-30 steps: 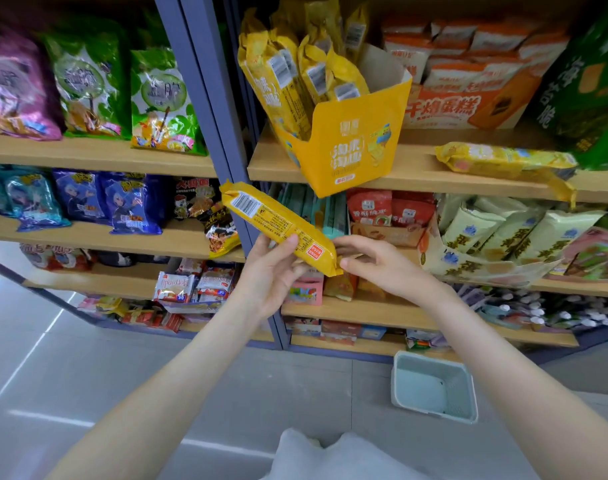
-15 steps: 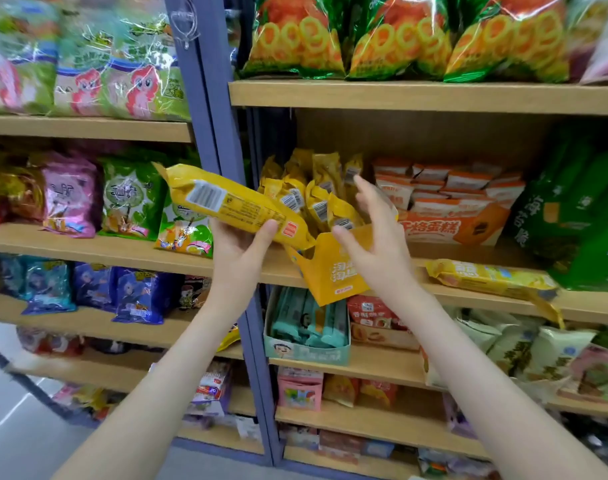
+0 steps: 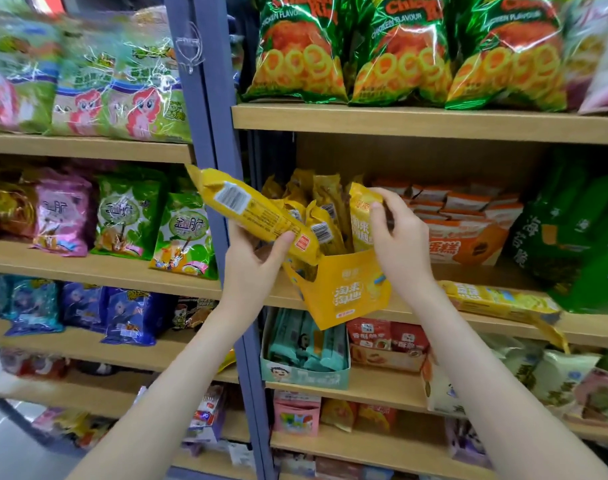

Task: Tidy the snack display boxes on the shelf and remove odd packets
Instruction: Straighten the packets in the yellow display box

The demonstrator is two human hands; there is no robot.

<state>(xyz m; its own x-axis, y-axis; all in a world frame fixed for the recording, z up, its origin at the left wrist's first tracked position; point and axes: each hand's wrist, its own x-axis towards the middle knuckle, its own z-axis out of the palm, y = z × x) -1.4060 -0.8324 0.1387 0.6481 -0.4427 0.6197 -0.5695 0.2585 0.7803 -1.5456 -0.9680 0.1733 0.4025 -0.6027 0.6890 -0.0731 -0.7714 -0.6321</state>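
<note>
A: Where is the left hand [image 3: 257,268]?

B: Raised in front of the shelving, gripping a long yellow snack packet [image 3: 247,213] near its lower end, with the thumb across the front and the fingers curled behind. The packet slants up and away to the left of the hand, barcode side facing out.

A: And the right hand [image 3: 399,247]?

B: Just to the right of the left one, at the yellow display box [image 3: 344,292]. Its thumb and curled fingers pinch the top of an upright yellow packet [image 3: 361,220] that stands at the right side of that box.

A: How does the box sit?

B: Below and between the two hands, on the wooden shelf [image 3: 593,329]. It is turned askew, with its front corner hanging over the shelf's edge. More standing yellow packets [image 3: 316,209] crowd inside it, behind the packet that the left hand holds. Whether that held packet touches them, I cannot tell.

A: Anything outside the box?

B: A loose yellow packet [image 3: 496,299] lies flat on the same shelf, to the right of the right wrist and apart from the box.

A: What else is close?

B: Behind the right hand is an orange display box [image 3: 468,247] filled with orange-and-white packets. One shelf down, between the forearms, is a teal display box [image 3: 306,375]. Above both hands are green bags of chicken-flavour rings [image 3: 399,53]. A blue upright [image 3: 209,133] rises behind the left hand's packet.
</note>
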